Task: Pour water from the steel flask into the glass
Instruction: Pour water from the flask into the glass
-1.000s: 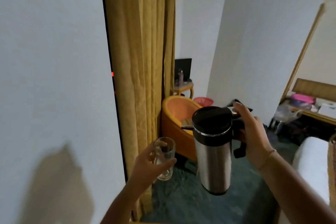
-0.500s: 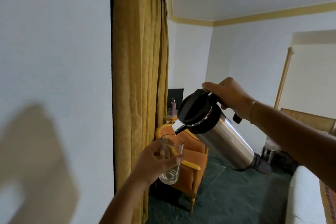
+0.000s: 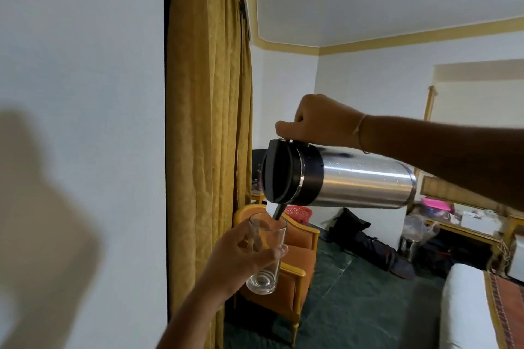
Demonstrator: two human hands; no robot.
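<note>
A steel flask [image 3: 365, 183] with a black lid lies almost horizontal in mid-air, lid to the left. My right hand [image 3: 320, 122] grips its handle from above. The spout at the lid's lower edge points down into the mouth of a clear glass [image 3: 265, 256]. My left hand [image 3: 241, 258] holds that glass upright around its middle, just below the flask's lid. The bottom of the glass looks nearly empty. I cannot make out a stream of water.
A gold curtain [image 3: 209, 122] hangs just left of the glass beside a white wall [image 3: 82, 122]. An orange armchair [image 3: 297, 263] stands behind and below the glass. A white bed edge [image 3: 462, 309] is at the lower right, and dark bags [image 3: 365, 241] lie on the green floor.
The flask has gone from upright to nearly horizontal and risen, its spout now over the glass. My left hand has brought the glass up under the lid. The view has tilted upward.
</note>
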